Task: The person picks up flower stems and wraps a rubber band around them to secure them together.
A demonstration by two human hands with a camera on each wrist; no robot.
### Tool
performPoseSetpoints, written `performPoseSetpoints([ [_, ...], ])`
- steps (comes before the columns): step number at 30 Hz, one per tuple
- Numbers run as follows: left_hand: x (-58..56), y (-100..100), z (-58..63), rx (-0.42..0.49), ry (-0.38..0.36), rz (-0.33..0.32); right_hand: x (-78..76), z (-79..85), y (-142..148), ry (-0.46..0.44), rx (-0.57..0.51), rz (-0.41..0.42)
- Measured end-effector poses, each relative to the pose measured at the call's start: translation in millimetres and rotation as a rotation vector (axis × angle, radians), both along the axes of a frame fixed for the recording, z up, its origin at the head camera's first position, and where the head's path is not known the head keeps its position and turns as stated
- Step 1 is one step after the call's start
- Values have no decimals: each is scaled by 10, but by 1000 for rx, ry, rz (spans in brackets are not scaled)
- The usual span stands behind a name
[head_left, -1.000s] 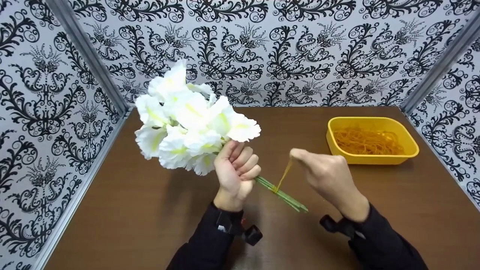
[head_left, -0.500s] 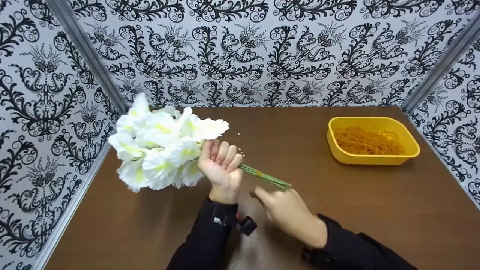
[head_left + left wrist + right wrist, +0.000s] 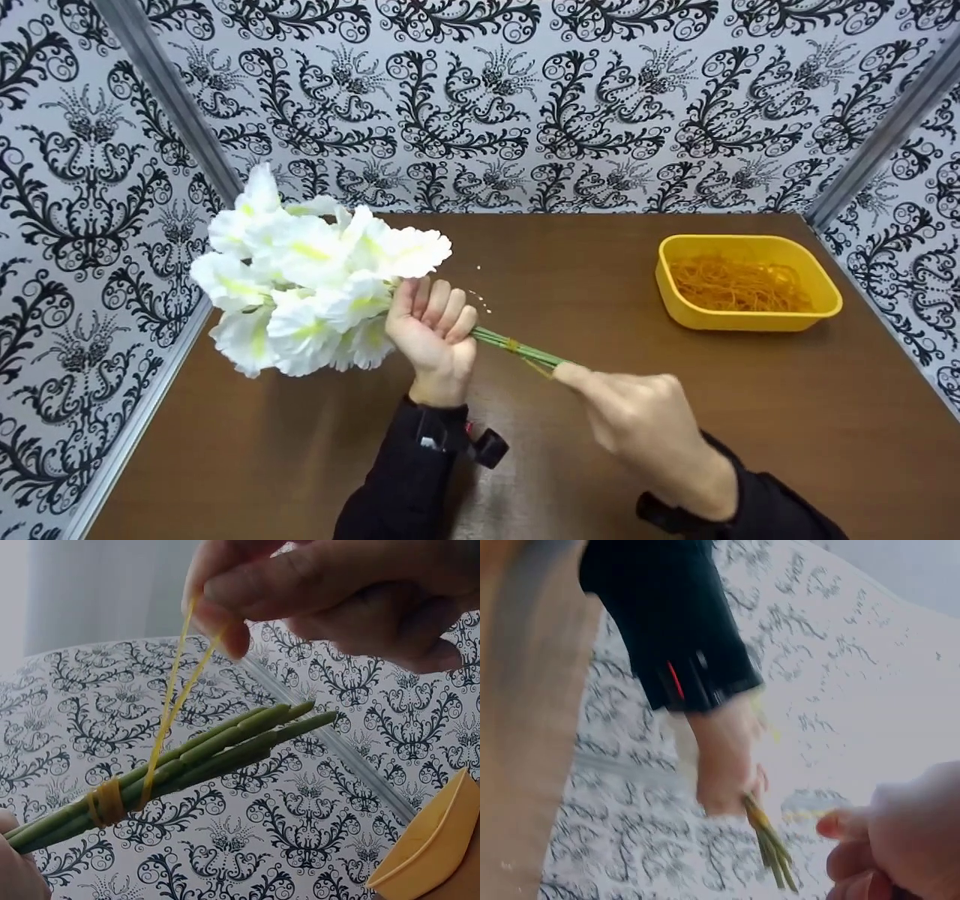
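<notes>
My left hand point(image 3: 435, 330) grips a bunch of white artificial flowers point(image 3: 300, 262) by the stems, just below the blooms, holding it above the table. The blooms point left, and the green stems point(image 3: 225, 746) stick out to the right of my fist. A yellow rubber band point(image 3: 109, 802) is wound round the stems partway along. From that winding a stretched loop runs up in the left wrist view to my right hand point(image 3: 645, 427), whose thumb and fingers pinch it near the stem ends. Motion blurs the right wrist view.
At the back right of the brown table point(image 3: 570, 300) stands a yellow tub point(image 3: 750, 321) with a heap of rubber bands point(image 3: 739, 285) in it. Black-and-white patterned walls point(image 3: 480, 112) enclose the table at the back and sides. A few tiny pale specks show near the bunch.
The flowers and left hand have moved left and down, tilting flatter. My right hand swung down under the stems, then out to the right near their ends, with the band stretched again.
</notes>
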State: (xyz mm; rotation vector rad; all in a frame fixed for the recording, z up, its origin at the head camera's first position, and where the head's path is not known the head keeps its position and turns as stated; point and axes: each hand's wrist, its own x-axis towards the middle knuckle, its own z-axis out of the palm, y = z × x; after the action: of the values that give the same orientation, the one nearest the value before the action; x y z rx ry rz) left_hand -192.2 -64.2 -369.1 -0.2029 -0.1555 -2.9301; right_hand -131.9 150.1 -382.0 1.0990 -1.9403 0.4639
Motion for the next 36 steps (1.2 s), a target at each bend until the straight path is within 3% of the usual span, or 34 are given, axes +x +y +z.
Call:
performPoseSetpoints([
  [4, 20, -27, 33, 6, -2, -4, -86, 86, 96, -160, -15, 169],
  [6, 23, -38, 40, 15, -4, -7, -135, 108, 156, -241, -23, 212],
  [12, 28, -35, 49, 0, -1, -17, -224, 157, 317, -376, -7, 188],
  [16, 35, -26, 53, -9, -2, -31, -254, 159, 360, -384, 8, 164],
  [24, 35, -10, 35, 48, -18, -170, -359, 119, 318, -358, 36, 192],
  [32, 31, -44, 53, 82, -28, -158, -304, 248, 437, -295, 64, 182],
  [36, 33, -64, 60, 114, 4, -191, -277, 284, 508, -333, 81, 142],
])
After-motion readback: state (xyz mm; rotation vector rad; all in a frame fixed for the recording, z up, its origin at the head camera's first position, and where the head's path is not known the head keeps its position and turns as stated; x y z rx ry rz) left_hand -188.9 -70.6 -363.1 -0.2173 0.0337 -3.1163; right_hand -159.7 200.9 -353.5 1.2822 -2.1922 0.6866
